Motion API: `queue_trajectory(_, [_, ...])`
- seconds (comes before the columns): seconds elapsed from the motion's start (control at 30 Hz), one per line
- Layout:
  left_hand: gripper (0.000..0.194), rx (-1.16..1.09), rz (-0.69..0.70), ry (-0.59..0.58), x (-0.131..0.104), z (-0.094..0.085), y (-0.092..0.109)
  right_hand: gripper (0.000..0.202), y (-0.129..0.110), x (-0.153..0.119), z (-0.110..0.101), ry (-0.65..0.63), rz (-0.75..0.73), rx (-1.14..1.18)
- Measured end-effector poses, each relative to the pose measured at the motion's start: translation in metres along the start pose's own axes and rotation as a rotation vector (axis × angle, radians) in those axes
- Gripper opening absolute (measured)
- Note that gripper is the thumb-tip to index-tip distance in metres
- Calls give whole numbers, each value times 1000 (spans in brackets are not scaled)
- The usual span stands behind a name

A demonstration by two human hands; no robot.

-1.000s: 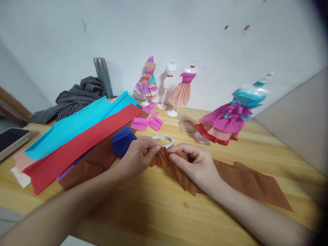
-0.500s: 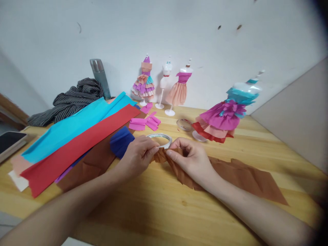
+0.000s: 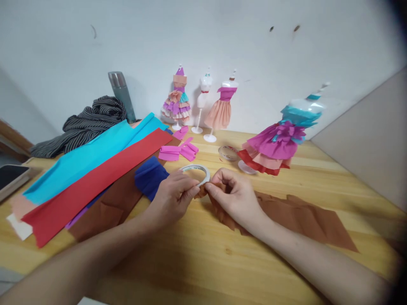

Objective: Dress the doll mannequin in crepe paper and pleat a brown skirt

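A long brown crepe paper strip (image 3: 302, 220) stretches across the table from the right, its near end gathered into small folds between my hands. My right hand (image 3: 237, 195) pinches those folds between thumb and fingers. Close beside it, my left hand (image 3: 176, 192) is closed in a pinch on the strip's gathered end. A white roll of tape (image 3: 206, 171) stands just behind my fingertips, its lower edge hidden by them; whether my fingers touch it I cannot tell. A blue crepe paper piece (image 3: 149, 176) lies just left of my left hand.
Red (image 3: 95, 186) and turquoise crepe sheets (image 3: 89, 154) lie on the left, near a phone (image 3: 12, 178), striped cloth (image 3: 95, 118) and flask (image 3: 122, 95). Pink scraps (image 3: 170, 152) and a clear tape roll (image 3: 228, 153) lie behind. Several small mannequins stand by the wall, a dressed mannequin (image 3: 282, 135) at right.
Less of the gathered brown paper shows between my hands, and the fingertips have shifted slightly. The tape roll sits a little further left and lower in view. The whole view has shifted slightly.
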State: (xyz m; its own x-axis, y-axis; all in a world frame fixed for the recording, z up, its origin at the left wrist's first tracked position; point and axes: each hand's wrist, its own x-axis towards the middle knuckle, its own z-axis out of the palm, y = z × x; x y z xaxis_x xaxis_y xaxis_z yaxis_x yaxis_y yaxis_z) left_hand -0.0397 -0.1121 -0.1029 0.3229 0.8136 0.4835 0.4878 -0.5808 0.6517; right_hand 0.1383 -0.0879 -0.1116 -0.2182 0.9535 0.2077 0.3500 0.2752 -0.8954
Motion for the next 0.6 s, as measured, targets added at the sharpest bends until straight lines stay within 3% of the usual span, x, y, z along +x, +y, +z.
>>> queue_trajectory(0.27, [35, -318, -294, -30, 5, 2, -17, 30, -14, 11, -18, -104, -117, -31])
queue_trajectory(0.43, [38, -333, -277, -97, 8, -1, -26, 31, -16, 15, -26, -208, -136, -178])
queue_trajectory(0.6, [29, -153, -165, -12, 8, -6, -30, 26, -14, 16, -27, -194, -156, -277])
